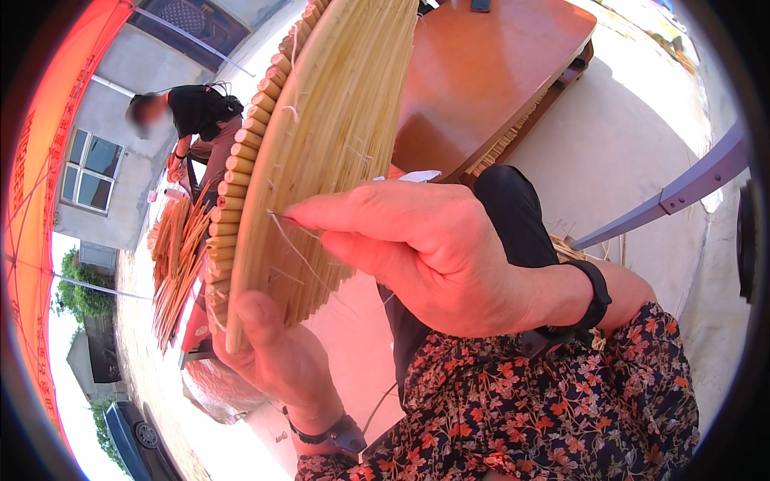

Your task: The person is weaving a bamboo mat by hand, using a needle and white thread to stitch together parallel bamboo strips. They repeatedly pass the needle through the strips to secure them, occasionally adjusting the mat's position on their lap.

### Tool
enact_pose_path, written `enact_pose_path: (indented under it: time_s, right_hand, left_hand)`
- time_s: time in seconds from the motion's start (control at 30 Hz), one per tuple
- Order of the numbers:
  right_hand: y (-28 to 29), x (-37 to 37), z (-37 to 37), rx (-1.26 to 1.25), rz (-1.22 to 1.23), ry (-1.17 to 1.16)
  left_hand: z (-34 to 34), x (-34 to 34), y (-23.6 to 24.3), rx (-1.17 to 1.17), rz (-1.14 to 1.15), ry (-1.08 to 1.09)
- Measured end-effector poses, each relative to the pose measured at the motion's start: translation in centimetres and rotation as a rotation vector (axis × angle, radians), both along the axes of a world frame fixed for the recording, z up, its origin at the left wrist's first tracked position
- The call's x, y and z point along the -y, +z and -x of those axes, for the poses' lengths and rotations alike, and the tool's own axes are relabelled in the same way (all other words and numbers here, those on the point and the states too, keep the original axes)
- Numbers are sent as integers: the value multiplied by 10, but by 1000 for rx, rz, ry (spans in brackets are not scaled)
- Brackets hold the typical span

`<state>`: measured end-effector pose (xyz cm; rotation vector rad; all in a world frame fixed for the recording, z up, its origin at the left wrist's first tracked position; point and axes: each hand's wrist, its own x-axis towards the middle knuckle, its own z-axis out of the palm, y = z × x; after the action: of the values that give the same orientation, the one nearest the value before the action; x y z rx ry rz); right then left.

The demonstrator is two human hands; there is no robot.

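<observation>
A tray-like panel of pale, peeled plant stalks [341, 120] stands tilted in front of me, its rows of stalks laid side by side. Round cut stalk ends line its left edge, behind a smooth rim strip. My left hand [277, 357] grips the lower corner, thumb on the front face and fingers mostly hidden behind. Across the panel's face, my right hand [437, 252] has thumb and forefinger close together at a loose white thread [298, 255]. The thread runs from near the fingertips down over the stalks. Whether a needle is in the fingers, I cannot tell.
A reddish-brown table [489, 72] stands beyond the panel, with stalks under its edge. At left lies a heap of long reddish stalks [178, 256], near a bending person in black [200, 112]. A grey metal pole [666, 196] slants at right. An orange canopy [36, 200] hangs at far left.
</observation>
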<state>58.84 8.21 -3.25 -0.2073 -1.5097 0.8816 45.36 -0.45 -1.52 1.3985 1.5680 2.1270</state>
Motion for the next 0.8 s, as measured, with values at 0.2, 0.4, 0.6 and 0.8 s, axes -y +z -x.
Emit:
enact_pose_path:
  time_s: [0.2,0.4,0.6,0.8]
  right_hand:
    - [4,-1,3,-11,13,13]
    - [5,2,9,-7,12,17]
    - [-8,-1,9,-26,-11,-11]
    - [-15,0,3,-59,15,5]
  left_hand:
    - [11,2,8,50,-29,-52]
    - [11,2,6,27,-22,-78]
    - [2,-3,-6,-27,-19,-25]
    - [-3,0,-12,-15,7,-52]
